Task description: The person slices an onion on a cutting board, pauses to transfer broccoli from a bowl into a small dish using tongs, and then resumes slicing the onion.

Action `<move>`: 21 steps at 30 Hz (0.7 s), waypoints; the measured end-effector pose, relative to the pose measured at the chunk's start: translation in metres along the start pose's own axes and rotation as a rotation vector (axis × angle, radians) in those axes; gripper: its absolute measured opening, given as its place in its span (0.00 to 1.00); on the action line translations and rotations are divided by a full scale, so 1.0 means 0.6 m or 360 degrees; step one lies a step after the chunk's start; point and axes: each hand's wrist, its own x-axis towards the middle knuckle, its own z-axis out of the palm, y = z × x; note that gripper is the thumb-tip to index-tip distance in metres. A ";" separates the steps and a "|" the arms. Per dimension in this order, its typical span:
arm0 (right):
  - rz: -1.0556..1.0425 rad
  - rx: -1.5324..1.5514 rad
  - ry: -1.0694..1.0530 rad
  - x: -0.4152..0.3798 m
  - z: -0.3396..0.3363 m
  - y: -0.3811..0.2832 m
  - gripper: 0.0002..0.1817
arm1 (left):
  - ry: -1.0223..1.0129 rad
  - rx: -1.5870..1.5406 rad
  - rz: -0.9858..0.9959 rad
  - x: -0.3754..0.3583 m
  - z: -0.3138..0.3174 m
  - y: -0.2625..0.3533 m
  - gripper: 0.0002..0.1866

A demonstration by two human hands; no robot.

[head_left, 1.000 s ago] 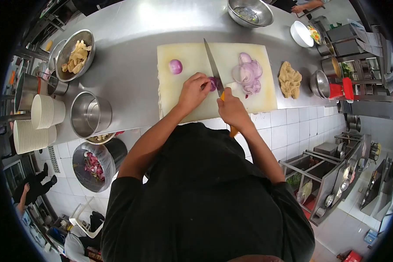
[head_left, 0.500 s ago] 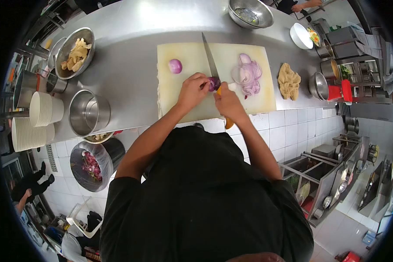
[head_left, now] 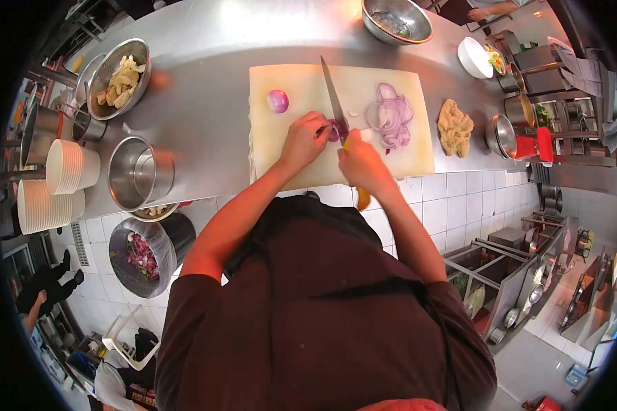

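Head view: at the left of the cutting board (head_left: 301, 79), the peeled onion (head_left: 277, 101) sits well apart from the blade; being round, it could roll if the board were knocked. Farther right, the greater risk, I judge, is a nick — the left hand (head_left: 299, 141) has its fingertips close to the knife (head_left: 332, 90), and a slip of the small onion piece (head_left: 334, 131) between them would bring skin to the edge. Farther right, the onion slices (head_left: 392, 118) could be scattered by a wide sweep.

As for the hands, the left is narrow, fingers bent and drawn together against the onion piece, which lies on the board beside the blade. The right hand (head_left: 365, 163) is closed around the orange handle — no gap shows in its grip.
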 end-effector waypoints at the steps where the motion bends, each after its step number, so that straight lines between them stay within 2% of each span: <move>1: -0.0133 -0.0080 0.0141 0.022 0.045 0.042 0.14 | 0.0017 -0.0010 0.0023 0.001 0.001 -0.002 0.05; 2: -0.0265 -0.0162 0.0281 0.034 0.070 0.064 0.14 | 0.0028 -0.0021 0.0029 0.002 0.003 -0.001 0.05; 6: -0.0268 -0.0219 0.0250 0.029 0.046 0.053 0.16 | 0.0042 -0.0013 0.0036 -0.004 0.002 -0.003 0.04; 9: 0.0142 0.0119 -0.0162 -0.006 -0.029 -0.022 0.15 | 0.0008 0.0027 0.0048 0.001 0.001 -0.004 0.05; 12: -0.0147 -0.0106 0.0089 0.014 0.024 0.031 0.14 | -0.0001 0.0022 0.0002 0.002 -0.001 0.001 0.05; 13: -0.0359 -0.0253 0.0324 0.026 0.058 0.058 0.14 | 0.0006 0.0010 -0.0022 0.001 0.000 0.004 0.05; 16: -0.0380 -0.0237 0.0416 0.044 0.076 0.069 0.15 | 0.0047 -0.0001 0.0029 0.000 -0.001 0.002 0.05; 19: -0.0157 -0.0027 0.0182 0.042 0.048 0.068 0.17 | -0.0042 0.0005 -0.0162 0.003 -0.001 0.011 0.05; 21: -0.0176 -0.0135 0.0230 0.034 0.032 0.083 0.18 | -0.0040 0.0109 0.0107 0.009 -0.001 0.017 0.06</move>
